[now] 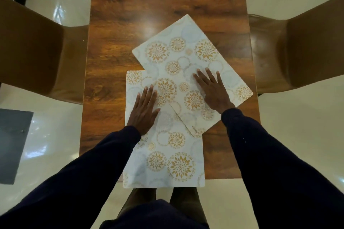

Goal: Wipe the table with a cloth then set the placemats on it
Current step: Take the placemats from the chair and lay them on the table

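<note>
Arms in dark navy sleeves (270, 154) reach up from the lower corners. The left hand (144, 111) and right hand (212, 92) lie palm-down at mid-frame (fingers straight, slightly spread).

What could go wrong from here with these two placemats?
1. The near mat overhangs the near edge of the table. If the left hand lifts, a brush from the body might tip it off.
2. The angled mat overlaps the near mat, so sliding it under the right hand could drag the lower one askew.
3. Its right corner sits close to the table's right edge. A push that way may carry it over.
</note>
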Demonstrator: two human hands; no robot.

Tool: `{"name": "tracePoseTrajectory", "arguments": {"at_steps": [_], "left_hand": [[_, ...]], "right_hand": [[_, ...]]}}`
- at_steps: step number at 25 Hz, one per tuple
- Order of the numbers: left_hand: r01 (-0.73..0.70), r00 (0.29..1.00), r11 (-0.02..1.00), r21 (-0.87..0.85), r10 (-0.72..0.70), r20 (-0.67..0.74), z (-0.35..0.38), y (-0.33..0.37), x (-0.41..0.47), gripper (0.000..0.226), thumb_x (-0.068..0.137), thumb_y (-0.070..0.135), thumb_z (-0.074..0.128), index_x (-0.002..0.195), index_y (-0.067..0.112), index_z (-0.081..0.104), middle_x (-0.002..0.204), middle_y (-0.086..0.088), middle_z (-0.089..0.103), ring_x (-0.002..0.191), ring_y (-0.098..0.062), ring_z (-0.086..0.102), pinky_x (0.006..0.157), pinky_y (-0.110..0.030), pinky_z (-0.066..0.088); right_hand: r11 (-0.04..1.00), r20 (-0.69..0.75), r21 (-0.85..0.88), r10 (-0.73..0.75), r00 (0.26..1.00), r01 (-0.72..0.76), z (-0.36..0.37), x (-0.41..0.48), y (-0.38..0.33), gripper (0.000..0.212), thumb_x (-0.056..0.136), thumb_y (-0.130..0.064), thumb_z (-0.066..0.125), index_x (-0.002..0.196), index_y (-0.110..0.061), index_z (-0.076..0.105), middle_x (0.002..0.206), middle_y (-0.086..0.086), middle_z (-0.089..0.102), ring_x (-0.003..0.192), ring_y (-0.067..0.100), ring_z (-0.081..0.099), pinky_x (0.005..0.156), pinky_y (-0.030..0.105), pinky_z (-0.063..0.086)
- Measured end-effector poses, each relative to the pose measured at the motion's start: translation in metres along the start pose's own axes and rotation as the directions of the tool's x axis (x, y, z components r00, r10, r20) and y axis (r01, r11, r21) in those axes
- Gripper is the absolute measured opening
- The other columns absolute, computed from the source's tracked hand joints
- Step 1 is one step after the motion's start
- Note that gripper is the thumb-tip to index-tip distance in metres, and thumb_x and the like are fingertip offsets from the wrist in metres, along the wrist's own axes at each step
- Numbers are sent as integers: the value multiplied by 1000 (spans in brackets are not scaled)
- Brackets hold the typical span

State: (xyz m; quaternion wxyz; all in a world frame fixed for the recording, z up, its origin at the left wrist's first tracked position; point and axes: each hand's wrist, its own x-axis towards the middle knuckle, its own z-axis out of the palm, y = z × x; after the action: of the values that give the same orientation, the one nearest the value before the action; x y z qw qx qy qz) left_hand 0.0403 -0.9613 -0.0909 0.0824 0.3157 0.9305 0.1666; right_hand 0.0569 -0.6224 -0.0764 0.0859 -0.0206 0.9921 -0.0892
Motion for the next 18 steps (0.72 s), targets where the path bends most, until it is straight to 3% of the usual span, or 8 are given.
{"name": "tracePoseTrajectory", "arguments": {"at_steps": [1, 3, 5, 6, 9, 12, 15, 18], "left_hand": [[-1, 1000, 1000, 8, 1, -14, -2, -1, 1, 68, 112, 36, 37, 167, 5, 14, 176, -15, 4, 164, -32, 1, 131, -56, 13], [4, 1000, 999, 37, -3, -27, -4, -4, 6, 67, 112, 36, 37, 167, 4, 15, 176, -15, 3, 164, -33, 1, 130, -57, 14], [-12, 999, 998, 55, 14, -33, -7, -6, 15, 68, 111, 37, 35, 167, 5, 14, 177, -14, 1, 164, -33, 0, 131, -57, 13], [-30, 999, 997, 65, 33, -43, -8, -8, 23, 68, 111, 38, 34, 167, 5, 15, 177, -14, 1, 164, -33, 0, 131, -56, 11], [-90, 995, 989, 118, 95, -39, -13, -17, 50, 65, 111, 39, 31, 166, 5, 23, 176, -14, 5, 163, -34, 4, 131, -57, 12], [-231, 973, 951, 206, 227, 47, -11, -14, 77, 58, 112, 37, 27, 162, 9, 36, 175, -15, 15, 162, -36, 12, 129, -59, 18], [-325, 945, 920, 220, 308, 107, 3, 1, 87, 58, 111, 38, 27, 164, 13, 33, 174, -13, 20, 161, -36, 17, 128, -59, 22], [-259, 964, 949, 178, 244, 101, 14, 38, 103, 60, 111, 40, 27, 163, 10, 36, 172, -12, 25, 158, -37, 28, 123, -57, 33]], "right_hand": [[997, -30, 3, 75, 997, -75, 0, -4, -10, 83, 95, 3, 54, 168, -15, 19, 175, 10, 17, 162, 34, 11, 130, 58, 7], [963, -59, 31, 269, 961, -268, 15, -18, -49, 66, 107, -31, 46, 164, -6, 24, 172, 18, 21, 159, 40, 19, 130, 58, 10], [926, -20, 88, 369, 929, -366, 31, -32, -85, 86, 104, -64, 26, 167, -7, 13, 173, 23, 3, 161, 44, 2, 129, 56, -3], [926, 13, 104, 365, 931, -364, 33, -35, -89, 90, 102, -68, 23, 168, -10, 4, 173, 22, -8, 160, 42, -9, 129, 55, -9], [990, 76, 58, 122, 990, -127, 18, -18, -46, 83, 107, -55, 41, 169, -18, -1, 173, 18, -16, 161, 36, -14, 129, 60, -1], [962, 237, -198, -139, 962, 187, -23, 27, 21, 80, 109, -35, 49, 168, -28, -5, 175, 11, -13, 162, 34, -8, 129, 62, 6], [922, 193, -387, 54, 980, 25, -57, 60, 57, 85, 106, -15, 49, 167, -30, -8, 175, 14, -14, 161, 37, -11, 129, 61, 0], [958, -33, -76, 276, 961, -278, -56, 55, 34, 67, 106, -9, 50, 166, -10, 18, 173, 24, 11, 161, 41, 10, 130, 55, 13]]}}
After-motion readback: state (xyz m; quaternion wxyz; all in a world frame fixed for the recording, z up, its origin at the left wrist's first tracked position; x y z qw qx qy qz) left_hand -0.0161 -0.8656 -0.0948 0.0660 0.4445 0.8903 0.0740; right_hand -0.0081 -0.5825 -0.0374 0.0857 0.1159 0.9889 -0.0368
